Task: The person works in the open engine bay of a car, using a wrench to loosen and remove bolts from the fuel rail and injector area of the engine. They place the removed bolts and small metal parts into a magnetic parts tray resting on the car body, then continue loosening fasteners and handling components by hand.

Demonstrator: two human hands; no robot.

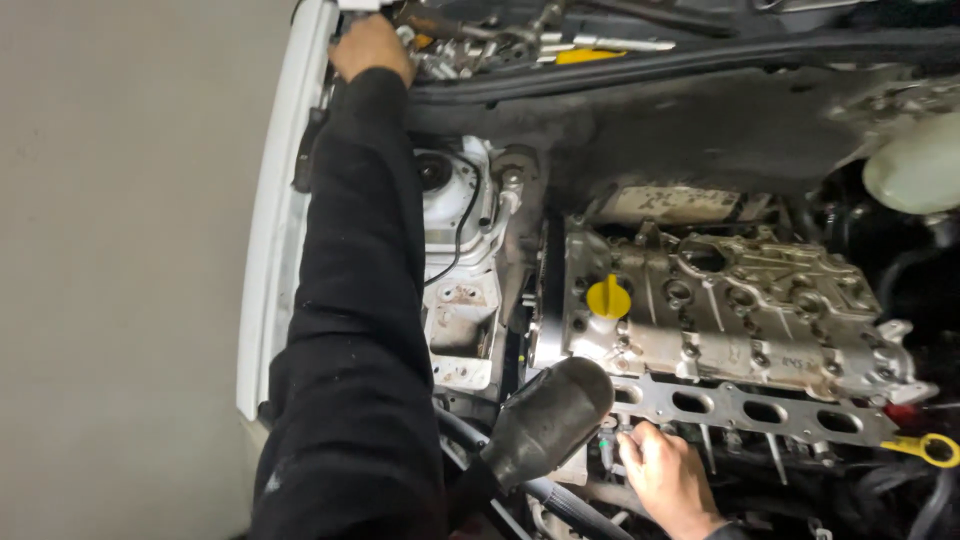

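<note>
I lean over an open car engine bay. My left hand (371, 46), at the end of a long black sleeve, reaches to the far left corner, into a pile of metal tools and sockets (470, 45); its fingers are hidden, so its grip is unclear. My right hand (665, 478) rests low at the front of the engine, fingers curled near small fittings just below the grey intake gasket (760, 410). The bare aluminium valve cover (740, 310) with a yellow oil filler cap (607, 298) lies in the middle.
A black rubber intake hose (548, 420) juts up beside my right hand. A yellow dipstick handle (935, 450) sits at the right edge, a white fluid reservoir (915, 165) at the upper right. The white fender (290, 200) borders grey floor on the left.
</note>
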